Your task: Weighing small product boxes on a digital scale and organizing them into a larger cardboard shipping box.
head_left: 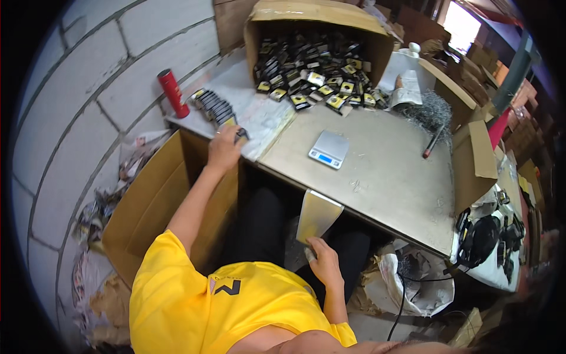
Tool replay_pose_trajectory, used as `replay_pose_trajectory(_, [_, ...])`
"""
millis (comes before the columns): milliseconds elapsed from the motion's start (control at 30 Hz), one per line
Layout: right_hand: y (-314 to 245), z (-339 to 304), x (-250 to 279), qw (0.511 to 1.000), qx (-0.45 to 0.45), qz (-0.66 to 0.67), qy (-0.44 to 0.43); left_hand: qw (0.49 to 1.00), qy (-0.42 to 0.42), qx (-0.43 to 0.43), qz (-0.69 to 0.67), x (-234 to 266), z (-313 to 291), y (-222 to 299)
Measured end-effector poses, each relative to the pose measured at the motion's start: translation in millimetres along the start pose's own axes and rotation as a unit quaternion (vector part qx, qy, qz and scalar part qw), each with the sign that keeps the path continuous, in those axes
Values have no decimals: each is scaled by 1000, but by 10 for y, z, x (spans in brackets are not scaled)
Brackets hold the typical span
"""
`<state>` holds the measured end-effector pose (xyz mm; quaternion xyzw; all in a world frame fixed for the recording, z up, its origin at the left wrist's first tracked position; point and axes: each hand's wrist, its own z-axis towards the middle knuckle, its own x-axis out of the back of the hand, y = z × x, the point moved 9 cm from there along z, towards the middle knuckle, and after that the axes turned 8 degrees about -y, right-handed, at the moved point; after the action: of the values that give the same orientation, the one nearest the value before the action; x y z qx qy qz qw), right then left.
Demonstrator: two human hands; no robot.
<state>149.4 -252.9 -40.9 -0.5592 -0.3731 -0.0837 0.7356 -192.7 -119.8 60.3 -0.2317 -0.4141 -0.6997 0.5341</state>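
Observation:
My left hand (224, 148) is closed at the near end of a row of small black boxes (215, 107) on the left side of the table. Its fingers grip the endmost black box (240, 137), which shows beside the knuckles. Above my lap, my right hand (325, 263) pinches the lower end of a flat, pale yellow rectangular piece with white edges (319, 217). That piece tilts up towards the table's front edge; its exact kind is unclear. A small digital scale (329, 148) with a lit blue display rests on the metal tabletop.
A tipped carton (318, 10) spills many black-and-yellow boxes (318, 79) at the back. Left stands a red tube (173, 94). Tangled wire (425, 113) and a pen-like rod (433, 141) lie right. Below left is an open carton (147, 200); below right, a white sack (433, 295).

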Motion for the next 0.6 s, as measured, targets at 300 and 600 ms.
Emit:
replay_pose_trajectory(300, [415, 638, 1900, 971, -80, -62, 215, 983, -56, 78, 156, -649, 394, -1346])
replay_pose_trajectory(600, [2794, 2224, 3927, 765, -308, -296, 482, 995, -93, 42, 4, -310, 102, -348])
